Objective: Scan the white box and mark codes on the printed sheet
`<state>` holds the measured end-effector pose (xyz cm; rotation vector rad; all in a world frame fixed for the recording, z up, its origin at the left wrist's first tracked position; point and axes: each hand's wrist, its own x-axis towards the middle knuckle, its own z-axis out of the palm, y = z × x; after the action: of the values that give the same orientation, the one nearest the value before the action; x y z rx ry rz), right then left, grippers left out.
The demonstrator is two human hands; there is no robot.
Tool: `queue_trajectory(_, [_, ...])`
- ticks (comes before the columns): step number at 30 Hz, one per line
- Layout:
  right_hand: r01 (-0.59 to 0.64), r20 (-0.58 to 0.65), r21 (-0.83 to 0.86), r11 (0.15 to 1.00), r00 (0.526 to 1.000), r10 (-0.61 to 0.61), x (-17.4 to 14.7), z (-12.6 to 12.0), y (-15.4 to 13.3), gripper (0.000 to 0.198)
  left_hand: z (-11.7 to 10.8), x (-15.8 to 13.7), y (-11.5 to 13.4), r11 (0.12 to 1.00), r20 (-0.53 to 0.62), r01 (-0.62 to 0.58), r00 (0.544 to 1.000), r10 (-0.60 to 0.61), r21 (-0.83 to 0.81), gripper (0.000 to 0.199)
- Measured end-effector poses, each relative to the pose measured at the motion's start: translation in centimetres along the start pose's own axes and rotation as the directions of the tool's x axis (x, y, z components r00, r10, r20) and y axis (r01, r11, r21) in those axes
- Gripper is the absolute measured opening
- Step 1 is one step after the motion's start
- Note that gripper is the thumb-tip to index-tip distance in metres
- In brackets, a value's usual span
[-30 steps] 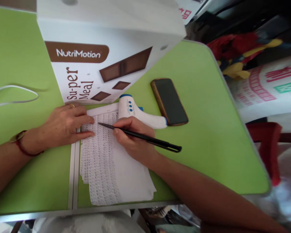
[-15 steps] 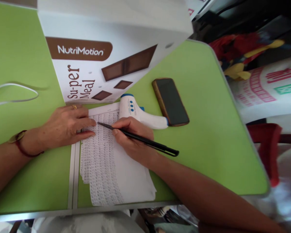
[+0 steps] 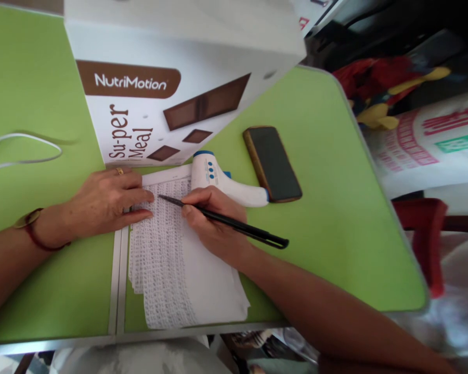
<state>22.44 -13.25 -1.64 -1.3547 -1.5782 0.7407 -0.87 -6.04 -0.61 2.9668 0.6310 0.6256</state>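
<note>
A black pen [image 3: 237, 224] is held in my right hand [image 3: 218, 221], its tip over the upper part of the written sheets. These paper sheets [image 3: 214, 285] lie loosely stacked, rows of small handwriting covering their left half and the right half blank. My left hand [image 3: 109, 200] rests flat with fingers stretched across the sheets' upper left edge, fingertips just left of the pen tip. Just beyond my right hand, a white and blue infrared thermometer [image 3: 234, 189] lies across the top of the sheets.
A large white NutriMotion box [image 3: 125, 41] stands behind the sheets. A phone [image 3: 275, 163] in a brown case lies right of the thermometer. At left, a white cable [image 3: 27, 136] loops on the green table [image 3: 347, 234]. A printed white sack [image 3: 425, 140] is beyond the right edge.
The pen tip has shifted very slightly right, away from my left fingertips. My left hand stays in place. The view has moved a little.
</note>
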Motion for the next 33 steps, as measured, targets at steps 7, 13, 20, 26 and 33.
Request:
queue_trajectory(7, [0.019, 0.011, 0.017, 1.0, 1.0, -0.019, 0.02, -0.02, 0.02, 0.005, 0.03, 0.0, -0.01, 1.0, -0.015, -0.006, 1.0, 0.006, -0.012, 0.033])
queue_trajectory(13, [0.025, 0.007, 0.017, 1.0, 1.0, -0.025, 0.02, -0.07, -0.02, 0.006, 0.05, 0.06, -0.04, 1.0, -0.016, -0.012, 1.0, 0.012, -0.016, 0.031])
queue_trajectory(20, [0.028, -0.015, 0.021, 0.999, 0.999, -0.028, -0.14, 0.08, 0.12, 0.006, 0.03, 0.03, -0.07, 1.0, 0.001, -0.003, 1.0, 0.003, -0.007, 0.033])
queue_trajectory(26, [0.02, -0.023, 0.031, 0.999, 1.0, -0.02, -0.18, 0.18, 0.17, 0.005, -0.11, 0.01, -0.07, 1.0, 0.002, -0.002, 1.0, 0.002, -0.01, 0.031])
queue_trajectory(33, [0.026, -0.058, 0.047, 0.999, 0.998, -0.024, 0.0, 0.12, -0.1, 0.006, -0.2, 0.09, 0.03, 1.0, -0.023, -0.021, 1.0, 0.021, -0.004, 0.03])
